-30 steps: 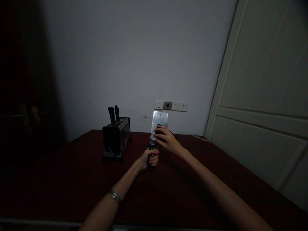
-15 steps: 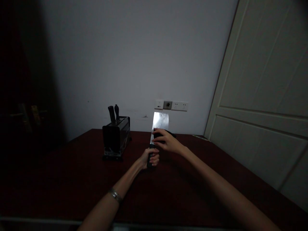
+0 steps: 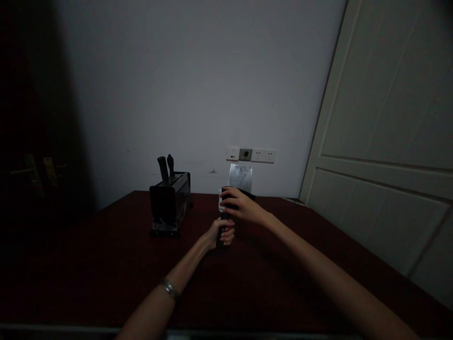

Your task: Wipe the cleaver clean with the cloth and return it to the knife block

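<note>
My left hand point(image 3: 222, 232) is closed around the dark handle of a cleaver, which points away from me above the table. The cleaver's broad metal blade point(image 3: 239, 176) rises behind my right hand point(image 3: 245, 208). That hand's fingers are bent around a long black object point(image 3: 230, 206) lying across the lower blade. The black object's far end shows past my knuckles on the right. A small white part shows at its left side; fingers and dim light hide its exact kind.
A black-and-metal knife block point(image 3: 170, 200) with two dark-handled tools stands at the left on the dark red table point(image 3: 106, 264). Wall sockets point(image 3: 265, 156) are behind the blade. A pale panelled door point(image 3: 382, 198) borders the right side.
My right hand and the black object have shifted slightly left. The blade's visible top has moved slightly right and lost its bright glare. My left hand keeps its grip on the handle.
</note>
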The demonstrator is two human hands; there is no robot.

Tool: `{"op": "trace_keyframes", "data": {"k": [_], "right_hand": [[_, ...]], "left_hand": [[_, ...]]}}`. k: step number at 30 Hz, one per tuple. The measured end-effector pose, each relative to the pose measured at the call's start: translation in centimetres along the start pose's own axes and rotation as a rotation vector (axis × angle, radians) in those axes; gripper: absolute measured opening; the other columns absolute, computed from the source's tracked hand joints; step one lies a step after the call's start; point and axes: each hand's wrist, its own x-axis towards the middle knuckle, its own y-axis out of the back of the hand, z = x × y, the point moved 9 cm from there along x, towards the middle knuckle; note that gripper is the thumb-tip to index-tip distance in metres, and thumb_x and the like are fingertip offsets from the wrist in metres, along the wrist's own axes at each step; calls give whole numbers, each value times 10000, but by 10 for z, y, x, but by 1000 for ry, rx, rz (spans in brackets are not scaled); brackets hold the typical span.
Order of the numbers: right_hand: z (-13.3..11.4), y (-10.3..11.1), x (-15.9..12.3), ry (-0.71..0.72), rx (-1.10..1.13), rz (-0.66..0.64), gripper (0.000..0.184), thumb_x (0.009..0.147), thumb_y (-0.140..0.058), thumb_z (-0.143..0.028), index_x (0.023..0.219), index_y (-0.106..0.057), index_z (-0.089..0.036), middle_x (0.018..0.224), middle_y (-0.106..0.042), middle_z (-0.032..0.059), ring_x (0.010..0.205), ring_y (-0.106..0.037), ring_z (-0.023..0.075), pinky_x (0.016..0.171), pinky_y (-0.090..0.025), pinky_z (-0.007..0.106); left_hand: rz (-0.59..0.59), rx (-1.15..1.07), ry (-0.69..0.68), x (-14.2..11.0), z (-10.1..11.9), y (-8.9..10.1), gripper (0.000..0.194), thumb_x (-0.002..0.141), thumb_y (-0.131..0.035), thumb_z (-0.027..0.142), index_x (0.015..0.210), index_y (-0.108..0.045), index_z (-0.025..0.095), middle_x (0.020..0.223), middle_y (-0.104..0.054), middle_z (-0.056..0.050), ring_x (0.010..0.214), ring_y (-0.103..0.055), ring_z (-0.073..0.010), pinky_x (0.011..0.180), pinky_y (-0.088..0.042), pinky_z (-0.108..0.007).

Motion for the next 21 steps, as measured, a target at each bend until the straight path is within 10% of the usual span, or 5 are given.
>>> {"op": "trace_keyframes", "data": {"k": [21], "right_hand": [[1,1,2,6,-35,-58,272,845,-535,-223,1112,-566,-181,1202,-523,108,1254,-368,222,1011,-371,431]], "left_hand": [[22,-28,-64,0,10,2,213,682,-575,213,557,-407,176,338,-295,89,274,-203,-52,313,-238,-177]]}}
